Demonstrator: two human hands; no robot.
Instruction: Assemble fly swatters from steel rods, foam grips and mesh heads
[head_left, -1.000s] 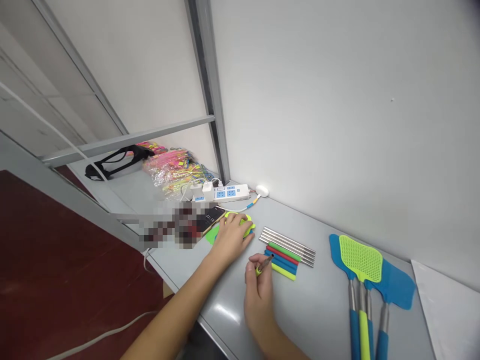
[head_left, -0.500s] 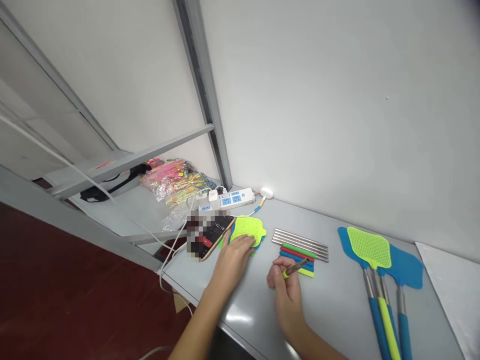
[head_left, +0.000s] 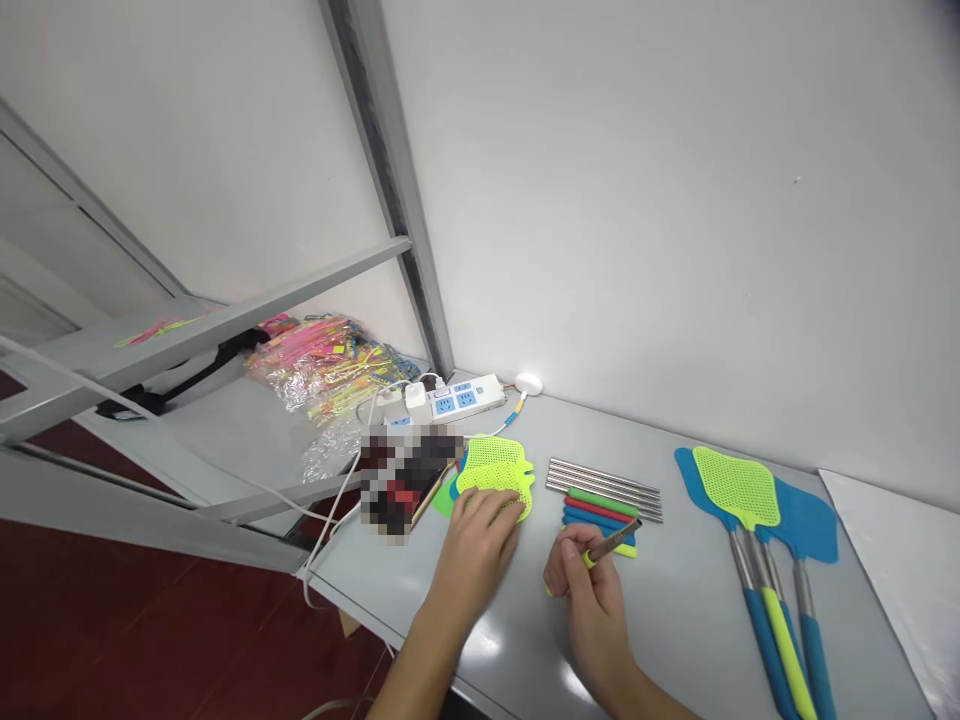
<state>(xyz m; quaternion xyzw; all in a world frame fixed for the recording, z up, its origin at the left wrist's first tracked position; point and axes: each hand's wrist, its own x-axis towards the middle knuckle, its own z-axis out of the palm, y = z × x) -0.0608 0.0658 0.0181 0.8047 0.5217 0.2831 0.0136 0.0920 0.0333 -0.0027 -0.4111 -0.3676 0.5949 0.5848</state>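
Note:
My left hand (head_left: 478, 545) lies with fingers outstretched over the near part of a yellow-green mesh fly swatter head (head_left: 491, 479). Beneath and behind it are another yellow-green head (head_left: 495, 450) and the edges of blue and green ones. My right hand (head_left: 596, 610) is closed around a fly swatter handle (head_left: 616, 539), whose metal tube end points up and right; some yellow-green grip shows at the fingers. Just beyond that hand lie coloured grips (head_left: 600, 505) in green, red, blue and yellow-green, beside several bare metal rods (head_left: 600, 480).
Several assembled fly swatters (head_left: 739, 490) lie at the right, near a white sheet (head_left: 885, 570). A partly pixelated phone (head_left: 416, 475) and a power strip (head_left: 469, 398) are left. Cables cross the metal frame (head_left: 300, 285); a plastic-wrapped bundle (head_left: 322, 360) rests beyond it.
The top yellow-green head has slid toward me under my left hand, baring another yellow-green head behind it. My right hand still holds the handle. The camera view has shifted slightly.

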